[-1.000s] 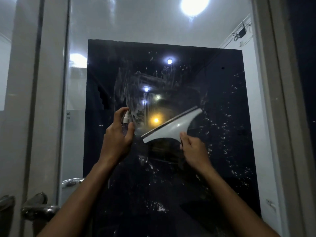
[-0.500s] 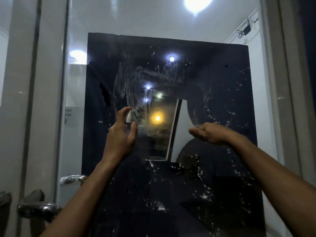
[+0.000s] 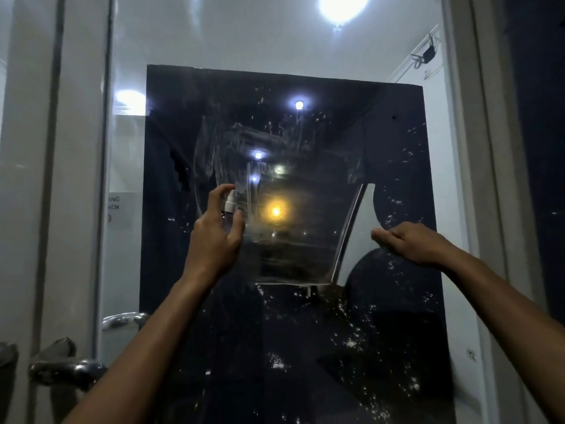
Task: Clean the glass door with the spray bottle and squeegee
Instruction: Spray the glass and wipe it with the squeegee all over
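A glass door (image 3: 305, 87) fills the view, with a dark sheet behind it and white foam specks across its right and lower parts. My left hand (image 3: 214, 237) grips a small spray bottle (image 3: 230, 203) with a white nozzle, held up close to the glass left of centre. My right hand (image 3: 406, 241) holds the handle of a pale grey squeegee (image 3: 357, 234), whose blade stands nearly upright against the glass. Between the two hands lies a wiped, streak-free patch (image 3: 293, 240) with a thin foam line along its lower edge.
A white door frame (image 3: 467, 179) runs down the right side. Another frame post (image 3: 76, 179) stands at the left, with metal lever handles (image 3: 65, 368) low beside it. A paper notice (image 3: 117, 209) shows through the glass at the left. Ceiling lights reflect in the pane.
The squeegee turned from slanted to nearly upright and slid to the right across the glass, leaving a wider clear patch. My right hand moved right with it. My left hand stayed put.
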Demonstrator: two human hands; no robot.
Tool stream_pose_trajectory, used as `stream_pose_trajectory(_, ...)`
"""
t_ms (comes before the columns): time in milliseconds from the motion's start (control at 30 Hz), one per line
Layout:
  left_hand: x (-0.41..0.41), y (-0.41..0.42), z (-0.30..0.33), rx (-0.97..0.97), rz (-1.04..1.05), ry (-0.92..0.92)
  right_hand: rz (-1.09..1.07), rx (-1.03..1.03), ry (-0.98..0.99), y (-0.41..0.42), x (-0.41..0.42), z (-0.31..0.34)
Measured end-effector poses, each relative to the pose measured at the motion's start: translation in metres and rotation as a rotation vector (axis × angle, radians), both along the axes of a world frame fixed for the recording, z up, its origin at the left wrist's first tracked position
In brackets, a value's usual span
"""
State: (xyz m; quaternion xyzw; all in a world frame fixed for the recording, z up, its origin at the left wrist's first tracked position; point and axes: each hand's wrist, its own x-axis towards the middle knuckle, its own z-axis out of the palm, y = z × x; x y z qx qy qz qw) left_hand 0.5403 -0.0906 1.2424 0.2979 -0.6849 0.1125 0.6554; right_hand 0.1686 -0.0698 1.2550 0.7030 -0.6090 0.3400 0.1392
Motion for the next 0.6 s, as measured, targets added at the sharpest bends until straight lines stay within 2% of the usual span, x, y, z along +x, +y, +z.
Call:
stream_pose_trajectory(333, 0.008, 0.003, 0.011, -0.041, 0.029, -0.045, 0.227, -0.069, -0.129, 0.004, 0.052, 0.005)
stream_pose_trajectory(500, 0.035, -0.005, 0.059, -0.092, 0.116, 0.019, 0.355, -0.026, -0.079, 0.001, 0.081, 0.010)
stream_pose_trajectory(600, 0.053, -0.007, 0.090, -0.143, 0.207, 0.042, 0.456, -0.031, -0.124, 0.003, 0.097, 0.016)
